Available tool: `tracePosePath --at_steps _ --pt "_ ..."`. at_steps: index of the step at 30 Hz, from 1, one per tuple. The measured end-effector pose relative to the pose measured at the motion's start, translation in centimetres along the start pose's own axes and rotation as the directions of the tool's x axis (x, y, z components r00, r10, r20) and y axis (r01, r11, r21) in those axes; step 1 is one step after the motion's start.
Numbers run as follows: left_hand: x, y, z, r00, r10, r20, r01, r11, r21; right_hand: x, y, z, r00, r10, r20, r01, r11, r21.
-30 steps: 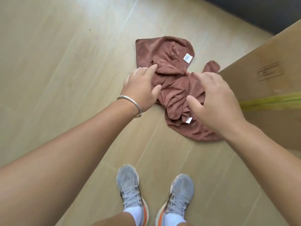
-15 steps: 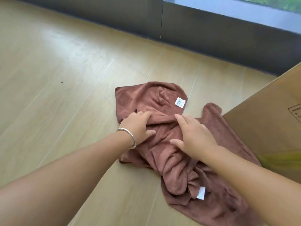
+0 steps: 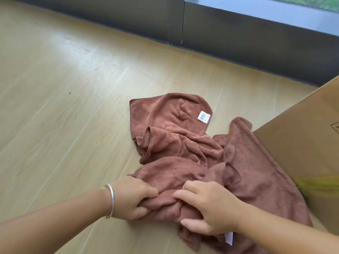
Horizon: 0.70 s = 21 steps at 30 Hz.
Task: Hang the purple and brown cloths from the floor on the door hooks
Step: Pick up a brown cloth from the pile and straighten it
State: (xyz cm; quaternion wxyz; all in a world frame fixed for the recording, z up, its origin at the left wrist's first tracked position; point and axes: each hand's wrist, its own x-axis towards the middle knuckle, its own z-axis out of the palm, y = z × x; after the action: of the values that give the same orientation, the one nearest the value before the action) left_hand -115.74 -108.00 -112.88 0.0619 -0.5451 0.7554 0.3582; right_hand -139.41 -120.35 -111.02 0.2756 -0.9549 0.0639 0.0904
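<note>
While bunched on the floor [image 3: 73,107] at 5 o'clock of the head view, brown cloth [image 3: 183,143] gripped at its near edge by both hands. Left hand [image 3: 132,197]: fingers clenched round a fold. Right hand [image 3: 211,208]: fingers curled into the cloth just beside. Cardboard box [image 3: 302,143] touching cloth at 3 o'clock. Purple cloth, door hooks: not visible. Step judged: pick-up of brown cloth. Next: lift clear, carry to hooks.

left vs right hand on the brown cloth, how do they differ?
The left hand wears a silver bangle at the wrist; the right hand is bare. The left hand grips the brown cloth at its near left edge; the right hand grips further right, nearer the cardboard box. Both bunch the cloth's near folds on the floor.
</note>
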Motion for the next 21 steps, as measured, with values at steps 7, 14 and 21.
tracePosePath --at_steps 7,14,21 --pt "-2.3 2.9 2.6 0.916 -0.047 0.399 0.011 0.996 0.092 -1.7 -3.6 2.0 0.966 -0.163 0.203 0.137 0.981 0.138" --pt "-2.6 1.3 1.3 0.748 -0.116 0.654 0.429 0.836 -0.342 -1.1 -5.1 2.4 0.992 -0.120 -0.047 0.128 0.944 0.304" --pt "0.3 -2.2 -0.4 0.894 -0.435 -0.113 0.414 0.895 -0.165 0.7 -0.1 0.8 0.857 0.509 -0.080 -0.515 0.854 -0.080"
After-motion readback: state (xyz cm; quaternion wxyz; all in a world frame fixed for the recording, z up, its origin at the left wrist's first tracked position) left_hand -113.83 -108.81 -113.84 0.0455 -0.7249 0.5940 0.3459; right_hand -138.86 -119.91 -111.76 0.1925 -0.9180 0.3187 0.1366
